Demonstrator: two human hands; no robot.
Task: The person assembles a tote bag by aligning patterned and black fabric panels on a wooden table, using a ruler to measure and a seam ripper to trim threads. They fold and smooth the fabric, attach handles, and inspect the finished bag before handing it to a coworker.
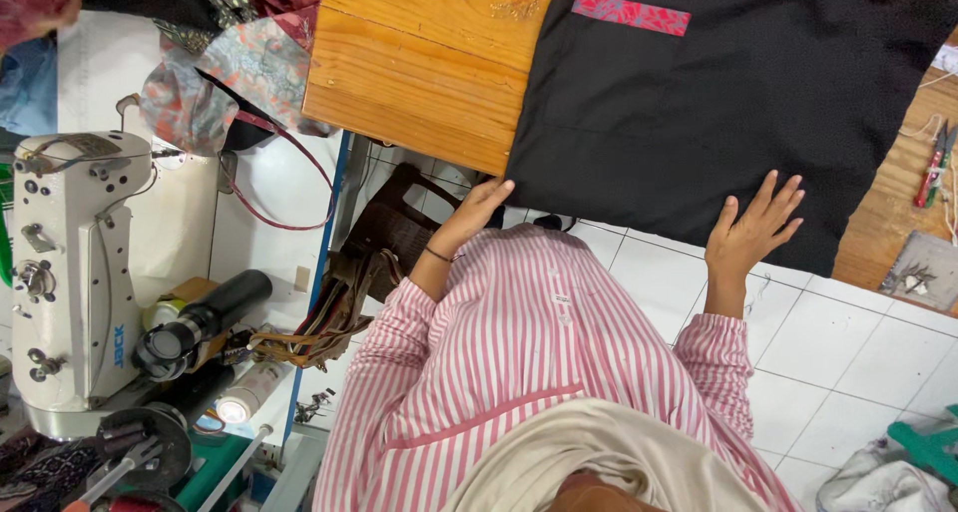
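Pink striped sleeves sit closest below me, both arms reaching up to the black cloth point(699, 103) spread over the wooden table point(419, 73). My right hand point(753, 231) lies flat on the cloth's near edge, fingers fanned wide and holding nothing. My left hand point(481, 205) touches the cloth's near corner with its fingers close together. I cannot tell whether it pinches the hem. A brown bag point(374, 248) sits beside the table, possibly hanging, its contents hidden. A sewing machine point(70, 272) stands further left.
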